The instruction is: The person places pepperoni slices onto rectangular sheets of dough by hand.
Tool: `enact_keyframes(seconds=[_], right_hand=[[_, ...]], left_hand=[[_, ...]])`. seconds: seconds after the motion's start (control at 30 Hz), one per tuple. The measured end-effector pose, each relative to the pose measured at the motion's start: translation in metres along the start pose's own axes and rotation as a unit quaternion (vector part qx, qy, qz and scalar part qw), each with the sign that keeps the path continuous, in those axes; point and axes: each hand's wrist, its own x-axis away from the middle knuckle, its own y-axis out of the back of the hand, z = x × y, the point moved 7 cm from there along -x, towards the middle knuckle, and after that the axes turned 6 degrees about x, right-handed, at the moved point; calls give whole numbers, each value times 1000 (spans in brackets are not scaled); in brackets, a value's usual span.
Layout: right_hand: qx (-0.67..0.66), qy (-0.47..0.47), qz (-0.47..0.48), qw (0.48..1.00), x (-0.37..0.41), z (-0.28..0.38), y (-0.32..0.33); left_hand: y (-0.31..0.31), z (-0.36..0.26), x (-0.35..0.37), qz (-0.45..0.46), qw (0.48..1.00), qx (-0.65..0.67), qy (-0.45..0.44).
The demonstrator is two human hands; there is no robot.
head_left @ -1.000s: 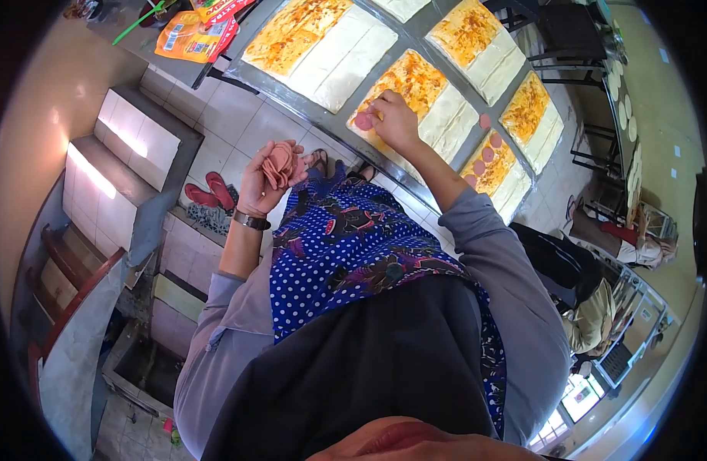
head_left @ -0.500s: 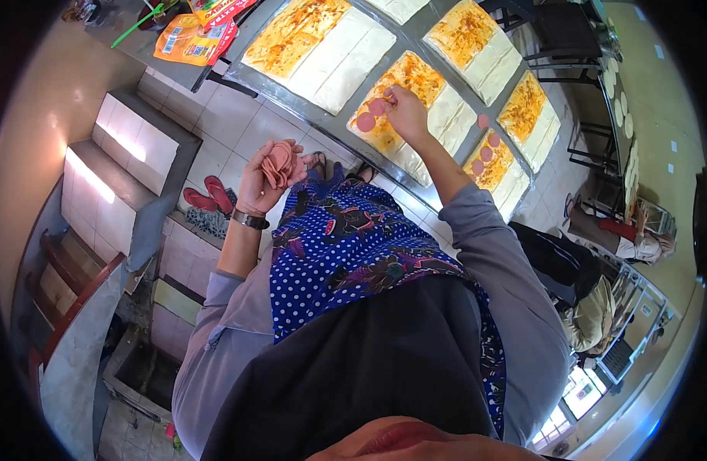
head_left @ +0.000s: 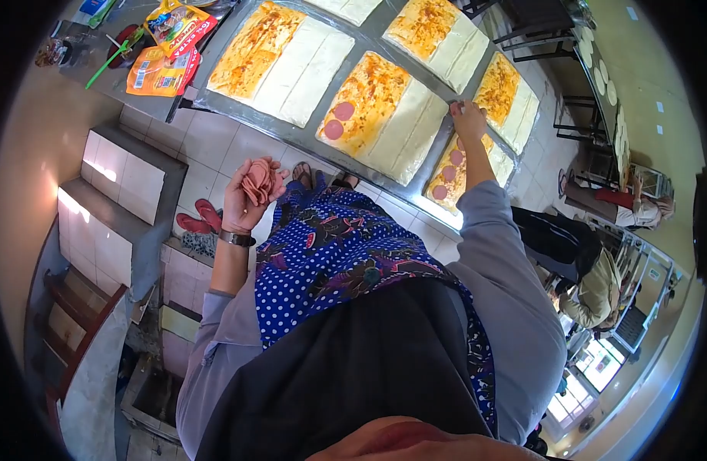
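Observation:
My left hand (head_left: 244, 201), palm up with curled fingers, holds a loose pile of round pink sausage slices (head_left: 260, 182) in front of the apron. My right hand (head_left: 467, 119) reaches to the far end of the front right dough sheet (head_left: 498, 165). Its fingers are pinched together, and what they hold, if anything, is hidden. Several sausage slices (head_left: 449, 174) lie in a row on that sheet's orange sauce. The middle dough sheet (head_left: 406, 138) carries two slices (head_left: 339, 121) on its sauced half; its other half is plain.
More half-sauced dough sheets (head_left: 280, 61) lie on the grey table (head_left: 207, 104). Orange-red packets (head_left: 163, 71) and a green-handled utensil (head_left: 100, 74) are at the upper left. Tiled steps (head_left: 119, 165) and red sandals (head_left: 204, 217) are on the left. Other people (head_left: 580, 261) are at the right.
My right hand has moved right, from the middle dough sheet to the front right sheet, leaving two slices behind on the middle one. My left hand still holds its pile.

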Motion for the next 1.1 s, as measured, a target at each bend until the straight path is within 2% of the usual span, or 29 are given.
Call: enact_keyframes(seconds=[0.07,0.13,0.17,0.23,0.37,0.43,0.47,0.53,0.6,0.63,0.7,0.73,0.83,0.9,0.93,1.0,1.1], right_hand=[[22,8,18,1000,-6,-7,-9],[-52,-25,100,993,-13,-13,-21],[-54,-25,102,993,-21,-22,-34],[-164,-61,187,967,-33,-45,-83],[-116,-65,203,970,-26,-28,-34],[-226,-44,106,967,-25,-9,-3],[-355,-9,117,927,-21,10,-2],[-486,38,222,844,-3,70,17],[-515,110,261,809,15,127,25],[-493,131,241,825,22,150,36],[-516,156,230,810,28,186,24],[-493,175,219,824,31,202,25],[-448,198,219,844,31,226,24],[-325,215,210,896,29,234,28],[-326,218,212,895,31,237,28],[-225,288,48,930,32,241,45],[-229,289,10,930,42,248,64]], left_hand=[[-3,3,-2,0,1000,-6,4],[-5,4,-5,4,1000,-5,5],[-7,6,-7,9,1000,-3,9],[-11,8,-10,0,1000,-1,7],[-11,11,-17,-14,1000,-1,8],[-14,13,-18,-12,1000,7,12],[-9,15,-23,-9,1000,-2,19],[-8,19,-29,-19,999,-10,33],[-10,22,-34,-11,999,-13,39],[-12,23,-37,-1,999,-17,45],[-15,26,-41,-6,999,-18,49],[-16,26,-43,-3,998,-24,50],[-21,28,-48,-11,998,-30,54],[-22,29,-50,-21,998,-30,55],[-21,30,-52,-22,998,-26,57],[-20,29,-52,-25,998,-21,54],[-21,28,-53,-26,998,-33,52]])
